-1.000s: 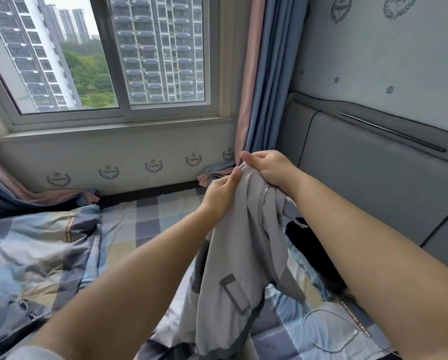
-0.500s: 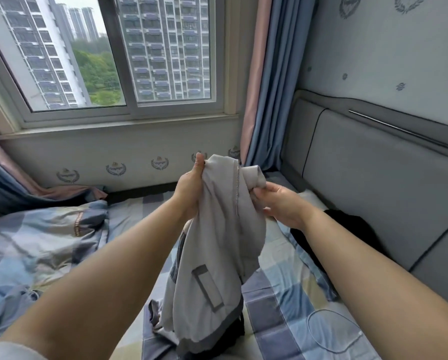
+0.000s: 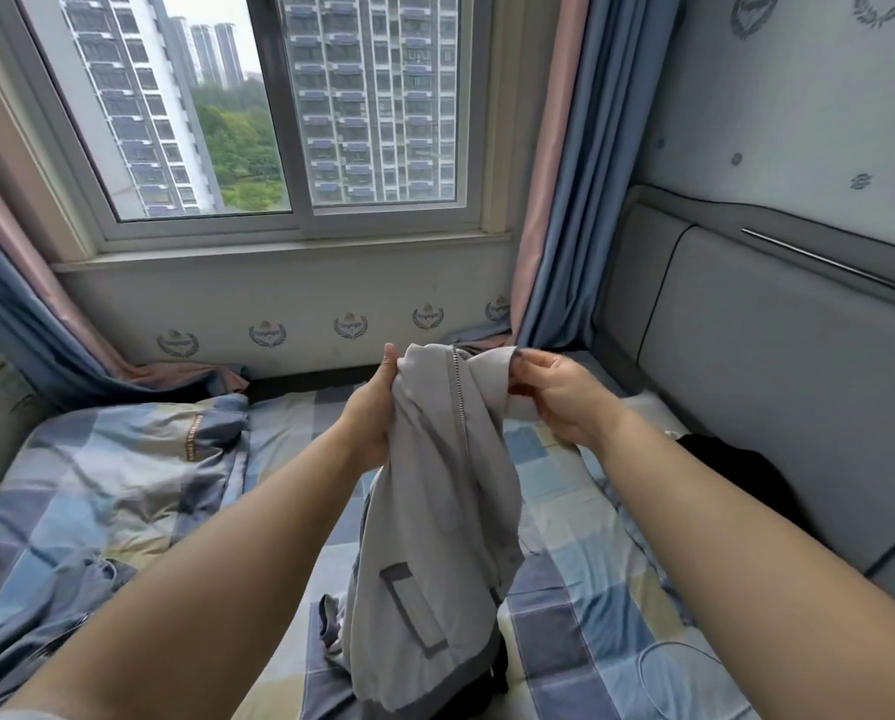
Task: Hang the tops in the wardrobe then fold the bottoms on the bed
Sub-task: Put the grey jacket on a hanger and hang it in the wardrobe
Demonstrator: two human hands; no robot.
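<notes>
A light grey zip jacket (image 3: 435, 501) with darker grey trim and a pocket flap hangs in front of me above the bed (image 3: 591, 589). My left hand (image 3: 372, 413) grips its top edge on the left of the zipper. My right hand (image 3: 554, 397) pinches the collar on the right side. The jacket's hem rests on other dark clothing (image 3: 331, 626) lying on the checked sheet. A black garment (image 3: 731, 470) lies by the headboard at the right.
A rumpled checked duvet (image 3: 97, 485) covers the bed's left side. A grey padded headboard (image 3: 772, 366) runs along the right. The window (image 3: 279, 122) and blue-pink curtains (image 3: 554, 200) are ahead. A thin white cable (image 3: 658, 662) lies on the sheet at lower right.
My hands have drawn apart along the jacket's top, the right one shifting to the collar's end. The jacket has been raised and opened slightly, and my view has tilted up.
</notes>
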